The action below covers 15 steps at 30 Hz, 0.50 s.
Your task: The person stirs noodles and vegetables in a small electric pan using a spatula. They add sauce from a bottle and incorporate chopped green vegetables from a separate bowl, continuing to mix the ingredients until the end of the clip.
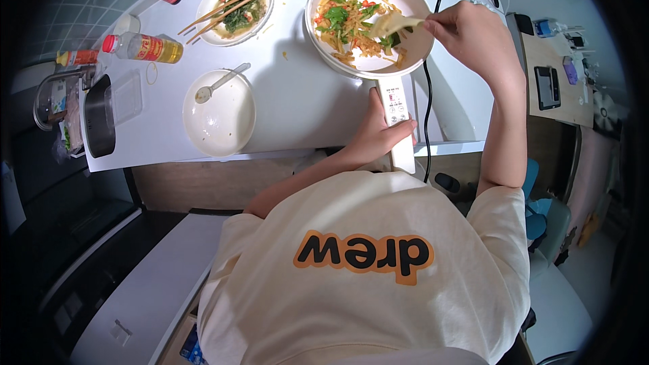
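Observation:
A white electric frying pan (369, 68) stands at the back of the counter. Inside it lies a mix of shredded yellow vegetable, green leaves and red pepper pieces (350, 25). My left hand (383, 129) grips the pan's white handle (397, 104), which carries a control panel with buttons. With my right hand (464, 35) I hold a pale spatula or spoon (393, 24) by its handle, over the right side of the pan. Its broad end rests in or just above the food; which of these I cannot tell.
Left of the pan are a plate of greens (238, 15) with wooden chopsticks (233, 7) across it, a white bowl (218, 124) holding a spoon (223, 82), and an oil bottle (147, 49) lying down. A sink (100, 116) is at the far left. A black cable (429, 96) runs down beside the pan.

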Motion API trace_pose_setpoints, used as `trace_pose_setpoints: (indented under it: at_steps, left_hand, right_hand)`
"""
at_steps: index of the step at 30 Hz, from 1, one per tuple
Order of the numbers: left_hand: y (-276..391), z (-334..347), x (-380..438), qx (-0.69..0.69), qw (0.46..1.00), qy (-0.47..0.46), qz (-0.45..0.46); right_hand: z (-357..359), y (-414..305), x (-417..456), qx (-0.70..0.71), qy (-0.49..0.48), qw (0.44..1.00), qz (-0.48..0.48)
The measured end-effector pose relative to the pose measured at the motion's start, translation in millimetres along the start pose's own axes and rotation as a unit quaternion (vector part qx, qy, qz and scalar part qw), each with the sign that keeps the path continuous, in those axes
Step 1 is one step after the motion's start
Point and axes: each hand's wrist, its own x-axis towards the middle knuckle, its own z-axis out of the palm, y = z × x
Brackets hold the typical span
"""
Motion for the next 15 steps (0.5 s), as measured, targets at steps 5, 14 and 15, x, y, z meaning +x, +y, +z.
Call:
trace_pose_setpoints:
  at_steps: [5, 14, 15]
  left_hand:
    - [0.2, -0.1, 0.6, 0.016, 1.000, 0.006, -0.016]
    - [-4.2, -3.4, -0.3, -0.006, 1.000, -0.005, -0.003]
    - [-4.9, -3.1, -0.3, -0.008, 1.000, -0.007, -0.001]
  right_hand:
    - [18.2, -19.3, 8.0, 0.037, 0.013, 0.999, -0.015]
    - [0.6, -18.2, -5.3, 0.045, -0.012, 0.998, -0.033]
    - [-1.8, -18.9, -7.7, 0.054, -0.023, 0.998, -0.031]
